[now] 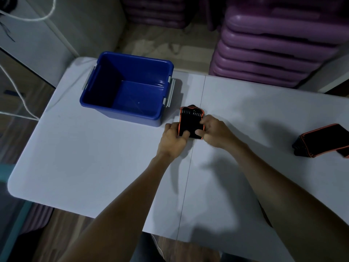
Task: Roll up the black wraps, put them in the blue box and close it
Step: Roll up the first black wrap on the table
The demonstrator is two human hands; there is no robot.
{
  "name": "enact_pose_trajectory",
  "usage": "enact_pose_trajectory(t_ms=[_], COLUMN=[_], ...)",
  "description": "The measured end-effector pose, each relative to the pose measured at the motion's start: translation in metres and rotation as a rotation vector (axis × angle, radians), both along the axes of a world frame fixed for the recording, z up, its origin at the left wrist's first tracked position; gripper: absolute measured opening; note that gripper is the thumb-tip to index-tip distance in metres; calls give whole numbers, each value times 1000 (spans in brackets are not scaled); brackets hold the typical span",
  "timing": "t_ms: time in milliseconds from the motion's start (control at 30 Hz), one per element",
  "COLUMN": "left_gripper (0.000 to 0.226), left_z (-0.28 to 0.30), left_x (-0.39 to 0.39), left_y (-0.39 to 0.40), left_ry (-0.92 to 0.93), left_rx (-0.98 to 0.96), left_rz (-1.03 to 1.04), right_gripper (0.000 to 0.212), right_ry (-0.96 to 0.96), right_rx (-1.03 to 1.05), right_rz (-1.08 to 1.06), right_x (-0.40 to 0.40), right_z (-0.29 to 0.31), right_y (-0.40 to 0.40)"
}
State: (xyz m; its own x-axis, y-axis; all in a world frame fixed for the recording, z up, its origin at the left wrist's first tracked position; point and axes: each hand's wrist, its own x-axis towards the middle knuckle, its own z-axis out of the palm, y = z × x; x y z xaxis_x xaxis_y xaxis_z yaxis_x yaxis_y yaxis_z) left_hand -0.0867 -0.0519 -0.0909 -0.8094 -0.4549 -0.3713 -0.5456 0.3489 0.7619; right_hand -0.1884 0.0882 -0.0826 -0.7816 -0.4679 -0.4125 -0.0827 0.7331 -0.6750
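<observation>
A black wrap with orange edging (191, 119) lies on the white table (94, 157) just right of the blue box (164, 65). My left hand (172, 138) grips its near left end, thumb on top. My right hand (214, 131) pinches its near right end. The near part looks partly rolled under my fingers. The blue box stands open with nothing inside and no lid in view; grey latches hang on both sides. A second black wrap with orange edging (323, 140) lies unrolled at the table's right edge, partly cut off by the frame.
Stacked purple plastic items (273, 50) stand behind the table at the back right. A white cord (24, 103) hangs past the table's left side. A seam runs down the table's middle.
</observation>
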Motion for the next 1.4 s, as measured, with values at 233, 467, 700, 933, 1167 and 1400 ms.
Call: enact_pose_trajectory(t_ms=[233, 467, 700, 933, 1167, 1400], left_gripper=[52, 45, 41, 38, 43, 28], left_z=[-4, -11, 0, 5, 11, 7], left_x=[-15, -16, 30, 113, 182, 214], left_y=[7, 3, 1, -44, -113, -154], left_ry=[-103, -89, -5, 91, 83, -19], left_rx=[-95, 33, 279, 281, 221, 156], left_rz=[117, 182, 248, 507, 689, 716], right_gripper=[36, 30, 18, 20, 32, 36], right_ry=[4, -62, -66, -125, -140, -103], right_rx=[-16, -114, -213, -278, -199, -180], right_rz=[-342, -217, -191, -16, 240, 291], right_x=[8, 19, 57, 113, 158, 193], right_z=[-9, -12, -4, -6, -6, -13], right_y=[-14, -14, -2, -59, -155, -208])
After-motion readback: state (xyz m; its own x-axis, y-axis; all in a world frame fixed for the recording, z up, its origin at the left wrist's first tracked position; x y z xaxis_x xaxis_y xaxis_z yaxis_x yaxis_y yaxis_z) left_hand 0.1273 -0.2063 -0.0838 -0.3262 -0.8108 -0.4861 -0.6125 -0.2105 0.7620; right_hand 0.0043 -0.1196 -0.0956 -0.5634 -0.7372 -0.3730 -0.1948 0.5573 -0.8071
